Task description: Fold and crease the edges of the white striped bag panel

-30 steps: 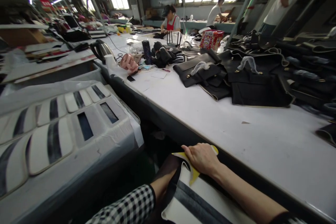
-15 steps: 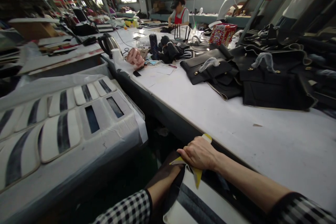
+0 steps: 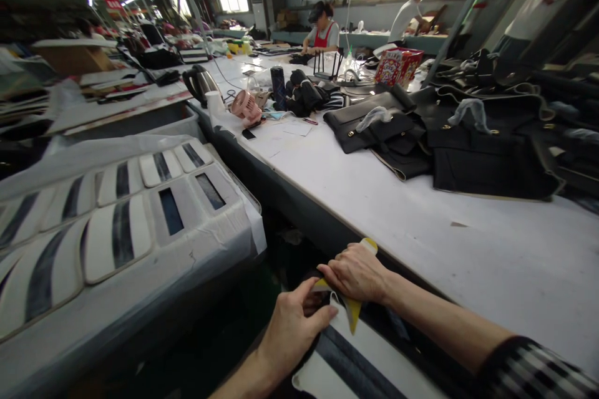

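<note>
My right hand [image 3: 358, 273] rests closed on a yellow flat scraper-like tool [image 3: 350, 308], pressing it against a white panel with a dark stripe [image 3: 346, 355] that lies in front of me, below the table edge. My left hand [image 3: 292, 327] has come up beside it, thumb and fingers pinching at the top corner of the panel, next to the yellow tool. What lies under its fingers is partly hidden.
A long white worktable [image 3: 421, 224] runs to the right, carrying black bags [image 3: 468, 149], a pink fan [image 3: 246, 105], a kettle [image 3: 196, 82] and a red box [image 3: 397, 65]. On the left sits a stack of white striped panels [image 3: 116, 224]. Other people work at the far end.
My left hand has come out from beneath the panel and now pinches its top corner. The right hand has curled over the yellow tool and stays in place.
</note>
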Available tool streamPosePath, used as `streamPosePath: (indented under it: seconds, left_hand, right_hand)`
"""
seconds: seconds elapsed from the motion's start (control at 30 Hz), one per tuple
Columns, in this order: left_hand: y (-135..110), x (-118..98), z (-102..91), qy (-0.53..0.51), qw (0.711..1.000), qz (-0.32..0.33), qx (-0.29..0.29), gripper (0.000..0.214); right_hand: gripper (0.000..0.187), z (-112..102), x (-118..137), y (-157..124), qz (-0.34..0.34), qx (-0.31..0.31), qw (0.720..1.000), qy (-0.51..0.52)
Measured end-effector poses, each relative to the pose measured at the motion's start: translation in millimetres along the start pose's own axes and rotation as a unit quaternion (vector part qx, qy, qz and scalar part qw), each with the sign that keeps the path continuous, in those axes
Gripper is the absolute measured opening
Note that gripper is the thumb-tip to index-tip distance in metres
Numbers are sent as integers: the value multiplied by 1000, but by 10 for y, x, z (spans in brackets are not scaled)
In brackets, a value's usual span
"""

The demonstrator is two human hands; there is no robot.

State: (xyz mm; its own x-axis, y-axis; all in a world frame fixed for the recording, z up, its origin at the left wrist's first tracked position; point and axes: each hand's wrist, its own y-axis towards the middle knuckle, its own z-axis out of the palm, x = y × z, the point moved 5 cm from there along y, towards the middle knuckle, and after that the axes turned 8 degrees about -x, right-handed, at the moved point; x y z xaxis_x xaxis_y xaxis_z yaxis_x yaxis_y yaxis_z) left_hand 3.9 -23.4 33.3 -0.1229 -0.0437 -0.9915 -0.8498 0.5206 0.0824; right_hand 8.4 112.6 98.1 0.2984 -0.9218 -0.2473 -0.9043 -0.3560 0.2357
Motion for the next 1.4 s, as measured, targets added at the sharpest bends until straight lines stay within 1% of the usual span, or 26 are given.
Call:
streamPosePath:
  seconds: [0.17, 0.3, 0.47, 0.57, 0.73, 0.93, 1.17, 1.4]
  left_hand:
    - [-21, -43, -11, 51, 996, 68, -39, 35]
    - [-55, -101, -7, 87, 991, 96, -36, 29]
    - [-53, -122, -26, 157, 981, 109, -42, 29]
    - [-51, -118, -29, 182, 977, 108, -37, 29]
    - [-68, -143, -14, 200, 971, 123, -35, 26]
    - [-77, -136, 1, 212, 969, 123, -34, 31]
    - [-68, -128, 21, 225, 965, 137, -18, 29]
    - [-51, -107, 74, 280, 947, 156, 5, 29]
  right_hand:
    - [66, -13, 20, -26, -3, -10, 1000, -2]
    - [65, -4, 27, -41, -6, -11, 1000, 8]
    - [65, 11, 21, -65, -1, -11, 1000, 6]
    - [66, 9, 26, -81, 0, -14, 1000, -1]
    - [65, 29, 37, -94, -4, -12, 1000, -8]
    - [63, 31, 31, -114, -2, -6, 1000, -7]
    - [62, 23, 32, -164, 11, 11, 1000, 4]
    - [59, 41, 39, -222, 22, 14, 1000, 14]
